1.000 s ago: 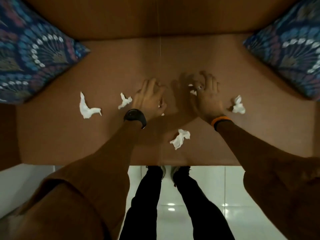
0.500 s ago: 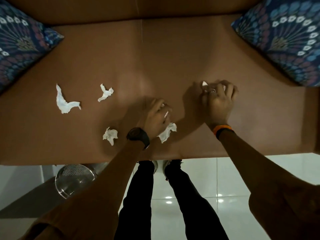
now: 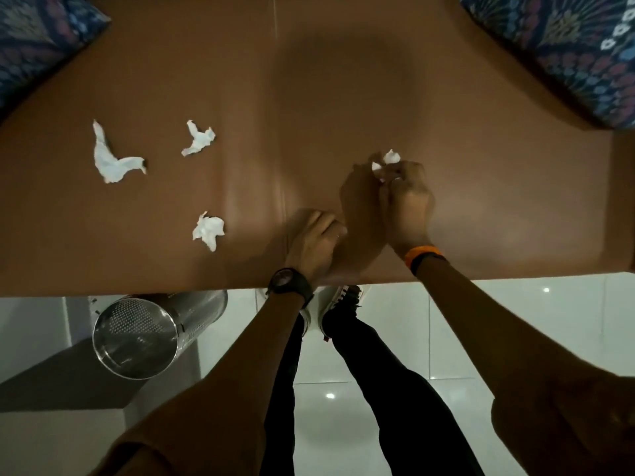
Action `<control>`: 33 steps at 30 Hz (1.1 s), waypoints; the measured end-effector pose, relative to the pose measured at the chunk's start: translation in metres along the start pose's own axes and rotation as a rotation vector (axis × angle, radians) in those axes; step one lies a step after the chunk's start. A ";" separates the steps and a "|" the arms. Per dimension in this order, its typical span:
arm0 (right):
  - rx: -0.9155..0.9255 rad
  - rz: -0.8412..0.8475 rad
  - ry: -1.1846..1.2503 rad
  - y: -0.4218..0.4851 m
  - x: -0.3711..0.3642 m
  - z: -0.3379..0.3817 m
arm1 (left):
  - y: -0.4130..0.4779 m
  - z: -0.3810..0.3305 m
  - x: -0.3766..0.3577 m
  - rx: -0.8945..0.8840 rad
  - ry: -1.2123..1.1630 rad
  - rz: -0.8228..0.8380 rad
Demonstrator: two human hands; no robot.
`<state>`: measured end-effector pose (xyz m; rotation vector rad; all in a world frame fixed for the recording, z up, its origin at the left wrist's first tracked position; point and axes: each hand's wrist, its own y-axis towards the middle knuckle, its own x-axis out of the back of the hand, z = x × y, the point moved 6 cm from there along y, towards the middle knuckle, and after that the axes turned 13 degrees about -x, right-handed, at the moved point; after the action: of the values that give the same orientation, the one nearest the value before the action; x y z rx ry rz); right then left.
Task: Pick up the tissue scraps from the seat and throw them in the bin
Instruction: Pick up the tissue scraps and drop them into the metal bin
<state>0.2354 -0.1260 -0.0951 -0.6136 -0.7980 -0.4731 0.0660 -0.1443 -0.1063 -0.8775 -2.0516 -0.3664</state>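
Observation:
Three white tissue scraps lie on the brown seat [image 3: 343,80]: a long one [image 3: 113,159] at the left, a smaller one [image 3: 200,139] beside it, and a crumpled one [image 3: 208,230] nearer the front edge. My right hand [image 3: 405,197], with an orange wristband, is closed on tissue scraps [image 3: 390,158] that stick out past the fingers. My left hand [image 3: 312,242], with a black watch, is curled shut close to the seat's front edge; the scrap it covered a moment ago is hidden inside it. The perforated metal bin [image 3: 135,338] stands on the floor at the lower left.
Patterned blue cushions sit at the back left [image 3: 34,36] and back right [image 3: 567,46] of the seat. My legs and shoes [image 3: 340,297] stand on the glossy white tiled floor [image 3: 515,321] against the seat's front edge, right of the bin.
My left hand closed over the scrap near the front edge, which no longer shows on the seat. My right hand took the right-hand scrap and drew nearer. The view dropped, showing more bin.

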 end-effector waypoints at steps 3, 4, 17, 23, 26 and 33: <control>0.252 -0.045 -0.051 -0.058 -0.012 0.037 | -0.025 0.015 0.024 0.226 -0.162 -0.211; 0.301 -0.043 -0.058 -0.075 -0.018 0.046 | -0.038 0.023 0.030 0.322 -0.195 -0.266; 0.669 0.546 -0.229 -0.359 -0.276 0.145 | -0.359 0.195 0.101 0.991 -0.237 -0.633; 0.683 0.718 -0.584 -0.416 -0.411 0.117 | -0.440 0.283 0.037 1.239 -0.792 -0.564; 0.639 0.716 -0.615 -0.412 -0.426 0.111 | -0.452 0.294 0.022 1.299 -0.979 -0.622; 0.627 0.248 -0.235 -0.379 -0.315 0.165 | -0.407 0.245 0.082 0.967 -0.683 -0.600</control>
<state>-0.2707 -0.2423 -0.1266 -0.1758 -1.0174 0.0892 -0.3977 -0.2640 -0.1621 0.2721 -2.6533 0.6889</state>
